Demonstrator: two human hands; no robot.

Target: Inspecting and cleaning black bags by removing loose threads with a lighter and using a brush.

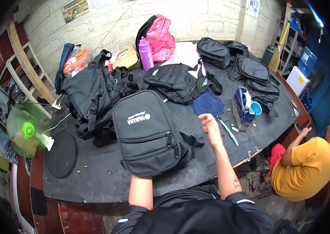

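A black backpack [137, 124] with white printing and two zipped front pockets stands tilted at the table's near edge. My left forearm [141, 190] reaches in behind its lower end, so the backpack hides that hand and its fingers. To the right of the backpack, my right hand [209, 125] is raised over the table with its fingers apart and nothing in them. Just beyond it lies a dark blue cloth [208, 104]. A green and white toothbrush [228, 131] rests to the right of my right hand.
More black backpacks lie at the left [89, 89], middle [171, 82] and far right [252, 70]. A purple bottle [146, 54] stands by a pink bag [164, 39]. A tape holder [240, 111] with a blue cup [255, 108] sits right. A green fan [28, 130] is left; a person in yellow [305, 167] sits right.
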